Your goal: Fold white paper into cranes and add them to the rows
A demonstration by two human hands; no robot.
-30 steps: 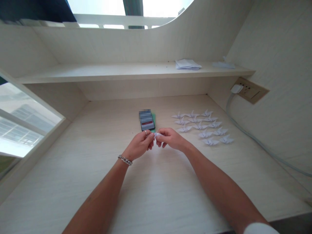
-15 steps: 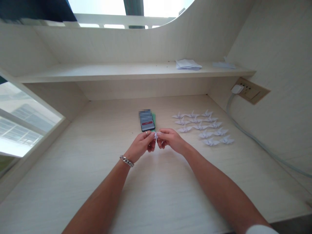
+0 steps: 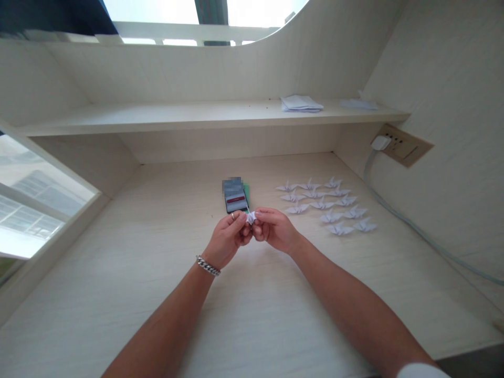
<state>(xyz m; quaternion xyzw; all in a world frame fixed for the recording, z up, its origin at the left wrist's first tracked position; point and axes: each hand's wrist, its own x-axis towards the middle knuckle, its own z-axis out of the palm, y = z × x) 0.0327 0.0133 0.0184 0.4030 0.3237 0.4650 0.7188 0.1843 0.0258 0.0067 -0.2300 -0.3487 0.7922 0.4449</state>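
Observation:
Between my two hands is a small folded white paper piece (image 3: 251,217), partly hidden by the fingertips; a thin point sticks up from it. My left hand (image 3: 229,235), with a ring and a chain bracelet at the wrist, pinches its left side. On its right side, my right hand (image 3: 276,230) pinches it with thumb and forefinger. Just beyond the fingers lies a smartphone (image 3: 236,202) with a lit screen, on top of something green (image 3: 247,190). Rows of folded white paper cranes (image 3: 323,203) rest on the desk to the right of my hands.
A shelf (image 3: 177,114) runs above the back of the desk (image 3: 129,262). It carries a stack of white paper (image 3: 301,103) and a few loose sheets (image 3: 358,104). On the right wall, a plug (image 3: 380,142) sits in a socket panel (image 3: 407,147); its cable (image 3: 417,231) trails down the desk's right side.
My fingers have shifted slightly around the folded paper, and more of it shows, with a point now standing up. The whole view has moved a little; the cranes and phone stay in place.

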